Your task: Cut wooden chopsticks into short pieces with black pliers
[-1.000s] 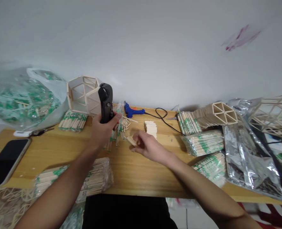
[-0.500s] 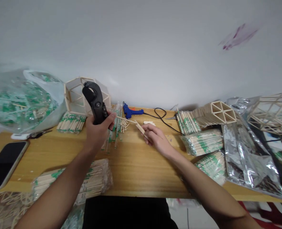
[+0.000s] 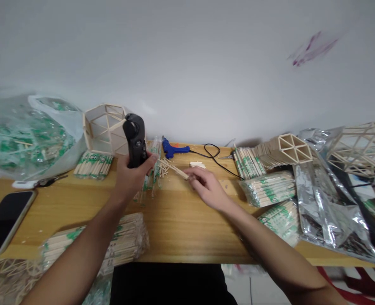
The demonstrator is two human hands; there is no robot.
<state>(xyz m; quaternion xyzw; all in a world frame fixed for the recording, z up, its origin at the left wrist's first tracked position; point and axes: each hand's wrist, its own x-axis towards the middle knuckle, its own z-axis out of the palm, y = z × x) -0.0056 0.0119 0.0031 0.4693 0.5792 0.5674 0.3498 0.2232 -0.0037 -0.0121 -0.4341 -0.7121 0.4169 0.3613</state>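
Observation:
My left hand (image 3: 133, 173) is closed around a black hand cutter (image 3: 136, 137), held upright with its hooked head at the top. A thin wooden stick (image 3: 175, 168) runs from near the left thumb to the fingers of my right hand (image 3: 208, 186). That hand is closed in a pinch on the ends of wooden sticks; how many is hard to make out. Behind the fingers lies a small stack of short cut sticks (image 3: 197, 164). Loose short sticks (image 3: 164, 166) and empty clear wrappers (image 3: 152, 180) lie just right of the left hand.
A blue glue gun (image 3: 175, 149) with a black cord lies at the back. Wrapped stick bundles (image 3: 270, 188) are on the right, beside a hexagonal stick frame (image 3: 293, 148). At left are a phone (image 3: 6, 220), a plastic bag of wrappers (image 3: 31, 135) and another bundle (image 3: 127, 239).
My left hand and the cutter have moved right, toward my right hand. The sticks in my right hand have turned and now line up with the stick reaching from the left hand.

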